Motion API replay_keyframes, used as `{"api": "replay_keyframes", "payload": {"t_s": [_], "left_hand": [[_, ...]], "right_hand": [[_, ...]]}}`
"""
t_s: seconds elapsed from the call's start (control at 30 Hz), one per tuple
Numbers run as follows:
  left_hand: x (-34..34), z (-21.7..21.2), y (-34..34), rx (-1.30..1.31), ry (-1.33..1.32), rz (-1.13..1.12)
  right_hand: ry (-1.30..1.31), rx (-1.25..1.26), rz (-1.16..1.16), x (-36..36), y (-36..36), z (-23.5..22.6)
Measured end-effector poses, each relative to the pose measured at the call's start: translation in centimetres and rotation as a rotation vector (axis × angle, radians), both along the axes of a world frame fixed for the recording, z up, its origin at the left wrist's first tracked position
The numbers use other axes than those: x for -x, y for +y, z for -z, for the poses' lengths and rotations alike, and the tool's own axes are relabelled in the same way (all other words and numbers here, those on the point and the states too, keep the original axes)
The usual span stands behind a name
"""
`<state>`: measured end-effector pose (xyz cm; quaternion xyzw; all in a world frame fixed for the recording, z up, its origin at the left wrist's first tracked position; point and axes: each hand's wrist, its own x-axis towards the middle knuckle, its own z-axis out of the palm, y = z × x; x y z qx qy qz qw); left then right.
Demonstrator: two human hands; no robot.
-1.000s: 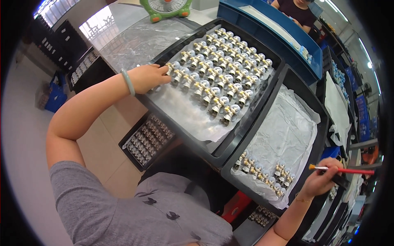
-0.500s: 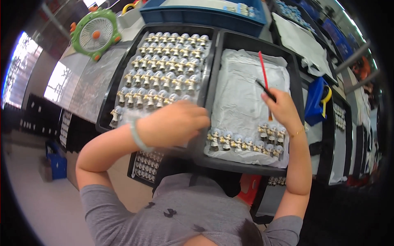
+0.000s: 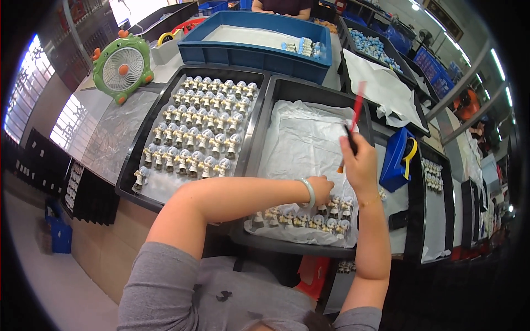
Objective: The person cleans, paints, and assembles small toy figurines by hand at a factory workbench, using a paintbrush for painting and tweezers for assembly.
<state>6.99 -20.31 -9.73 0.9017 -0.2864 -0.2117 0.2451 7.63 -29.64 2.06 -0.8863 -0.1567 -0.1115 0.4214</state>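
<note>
My left hand (image 3: 321, 188), with a pale bracelet on the wrist, reaches across to the right black tray (image 3: 276, 99). Its fingers curl down onto a small grey-and-white figurine (image 3: 322, 208) in the row of figurines (image 3: 298, 219) along the tray's near edge. My right hand (image 3: 360, 165) hovers just right of it and grips a red-handled brush (image 3: 354, 120) that points up and away. The tray is lined with a white sheet (image 3: 303, 138). The left black tray (image 3: 144, 132) holds several rows of the same figurines (image 3: 201, 132).
A green desk fan (image 3: 122, 65) stands at the far left. A blue bin (image 3: 248, 51) sits behind the trays, with another person beyond it. A blue tape dispenser (image 3: 398, 159) and more trays (image 3: 441, 182) lie to the right.
My left hand has moved from the left tray across to the figurine row in the right tray. My right hand with the brush has come in close beside it.
</note>
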Motion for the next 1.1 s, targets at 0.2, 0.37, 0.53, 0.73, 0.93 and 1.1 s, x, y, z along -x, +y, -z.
{"api": "replay_keyframes", "payload": {"t_s": [0.2, 0.37, 0.53, 0.73, 0.93, 1.1], "left_hand": [[-0.8, -2.8, 2.3, -0.003, 0.04, 0.032], [1.0, -6.7, 8.7, 0.41, 0.133, -0.038], [4.5, -10.0, 14.8, 0.892, 0.746, -0.387], [5.3, -10.4, 17.3, 1.303, 0.611, -0.288], [4.8, -10.3, 17.4, 1.36, 0.667, -0.258], [5.3, -10.1, 17.5, 1.214, 0.692, -0.294]], "right_hand": [[0.112, 0.199, -0.088, -1.7, -0.8, 1.9], [0.17, 0.097, -0.141, -1.4, -0.4, 3.5], [0.155, 0.119, -0.127, 1.6, 1.8, 1.7], [0.219, -0.374, -0.133, 1.4, 2.4, 2.1], [0.222, -0.462, -0.196, 1.6, 2.5, 1.7], [0.232, -0.42, -0.213, 1.5, 2.5, 2.5]]}}
